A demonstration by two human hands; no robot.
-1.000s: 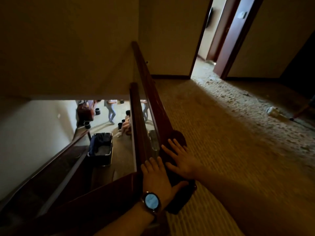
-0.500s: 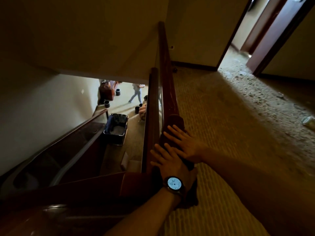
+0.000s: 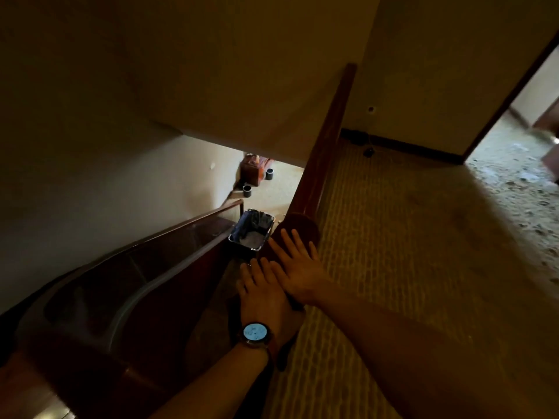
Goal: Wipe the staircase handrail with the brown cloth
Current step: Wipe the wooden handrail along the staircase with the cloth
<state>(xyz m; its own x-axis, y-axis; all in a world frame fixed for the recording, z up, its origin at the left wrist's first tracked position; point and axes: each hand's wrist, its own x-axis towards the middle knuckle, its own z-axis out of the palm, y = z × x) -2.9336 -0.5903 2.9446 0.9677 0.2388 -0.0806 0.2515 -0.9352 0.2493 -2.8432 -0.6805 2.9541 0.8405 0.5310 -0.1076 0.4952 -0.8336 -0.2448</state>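
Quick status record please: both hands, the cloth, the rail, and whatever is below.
left hand: flat, fingers straight, on the rail top; watch on the wrist
right hand: flat, fingers spread, ahead of the left, fingertips at the rounded rail end
brown cloth: under the hands, mostly hidden; a dark edge shows below the right wrist
handrail: dark wood, runs to the far wall
below: lined bin
light: dim

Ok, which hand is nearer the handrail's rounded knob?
Right. The right hand lies flat, touching the near edge of the knob; the left hand sits behind it, nearer the person.
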